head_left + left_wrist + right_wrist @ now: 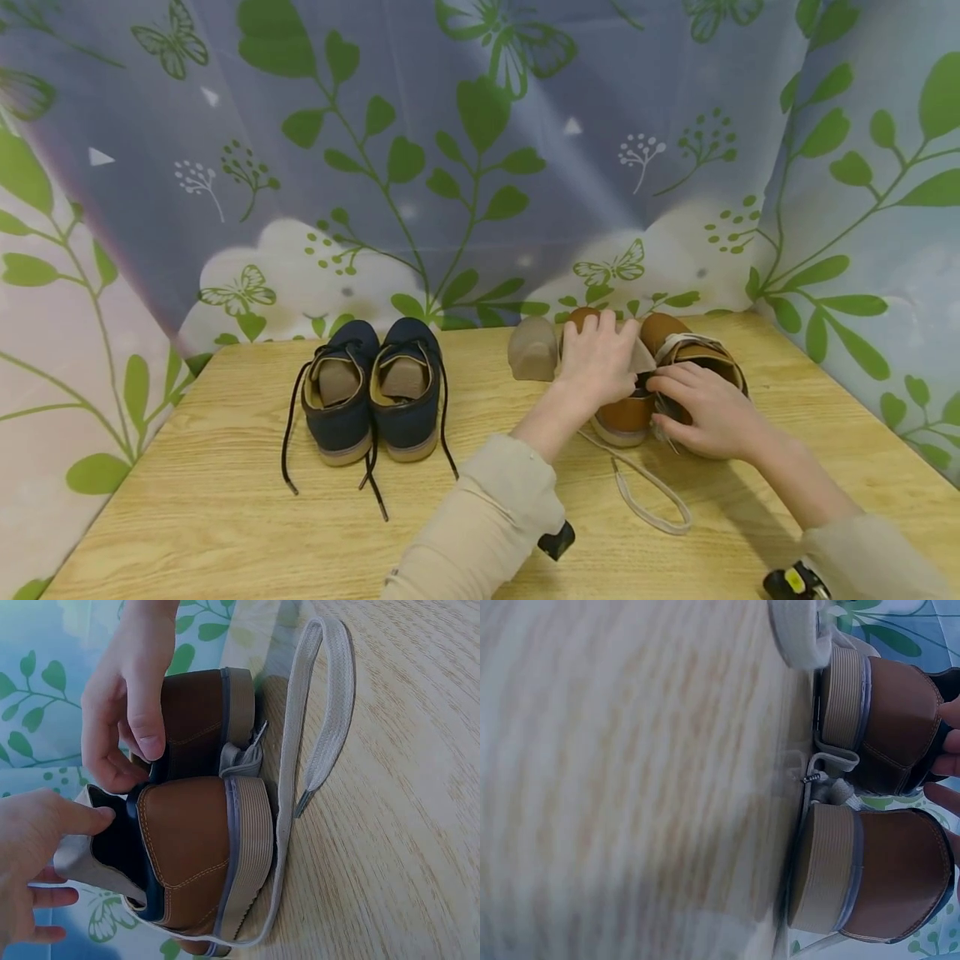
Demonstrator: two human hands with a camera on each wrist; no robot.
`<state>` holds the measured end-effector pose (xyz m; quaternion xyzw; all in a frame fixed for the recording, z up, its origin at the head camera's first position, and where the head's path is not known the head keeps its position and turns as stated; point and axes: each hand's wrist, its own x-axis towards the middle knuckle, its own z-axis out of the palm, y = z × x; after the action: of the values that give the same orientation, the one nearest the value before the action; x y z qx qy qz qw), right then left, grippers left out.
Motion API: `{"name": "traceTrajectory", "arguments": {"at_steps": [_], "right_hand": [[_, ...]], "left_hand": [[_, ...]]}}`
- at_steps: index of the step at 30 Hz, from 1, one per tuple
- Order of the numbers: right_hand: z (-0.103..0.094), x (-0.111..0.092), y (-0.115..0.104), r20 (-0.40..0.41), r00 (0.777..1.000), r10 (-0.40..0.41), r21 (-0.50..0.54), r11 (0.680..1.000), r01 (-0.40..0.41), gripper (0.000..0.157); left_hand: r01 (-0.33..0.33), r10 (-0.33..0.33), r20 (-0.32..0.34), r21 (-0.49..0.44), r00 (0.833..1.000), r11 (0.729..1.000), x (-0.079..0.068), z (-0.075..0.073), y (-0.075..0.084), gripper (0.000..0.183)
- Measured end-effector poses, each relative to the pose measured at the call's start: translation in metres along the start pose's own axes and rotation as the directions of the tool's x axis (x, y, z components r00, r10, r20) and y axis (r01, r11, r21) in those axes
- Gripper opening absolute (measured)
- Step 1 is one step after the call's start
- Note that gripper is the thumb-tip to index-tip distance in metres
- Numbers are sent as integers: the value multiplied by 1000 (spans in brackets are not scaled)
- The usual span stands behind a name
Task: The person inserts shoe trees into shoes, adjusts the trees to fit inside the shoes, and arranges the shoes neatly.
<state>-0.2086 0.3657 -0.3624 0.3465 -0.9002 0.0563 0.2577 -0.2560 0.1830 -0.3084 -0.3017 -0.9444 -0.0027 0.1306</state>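
A pair of brown leather lace-up shoes stands at the right, heels toward me. My left hand (600, 358) is over the left brown shoe (624, 417), thumb and fingers pinching a beige molded shoe insert (79, 859) that sticks up from its opening. From the right side, my right hand (705, 408) grips the same shoe's dark collar (155, 769) between thumb and fingers. Beside it sits the right brown shoe (660, 329), partly hidden behind my right hand. A loose beige shoelace (660, 521) loops on the table behind the heels.
Another beige insert (534, 350) lies just left of the brown shoes. Farther left, two navy shoes (341, 425) stand side by side with inserts inside and black laces hanging down. The wooden table (225, 525) meets a leaf-patterned cloth (525, 200) at the back and sides.
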Motion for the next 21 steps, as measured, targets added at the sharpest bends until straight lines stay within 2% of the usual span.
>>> {"name": "traceTrajectory", "arguments": {"at_steps": [8,21], "right_hand": [[-2,0,0,51,998,39,1,999,-39,33],[-3,0,-2,76,995,64,17,998,-66,33]], "left_hand": [[3,-3,7,-28,1000,1000,1,0,1,51],[33,-31,34,-57,999,998,3,6,1,53]]}}
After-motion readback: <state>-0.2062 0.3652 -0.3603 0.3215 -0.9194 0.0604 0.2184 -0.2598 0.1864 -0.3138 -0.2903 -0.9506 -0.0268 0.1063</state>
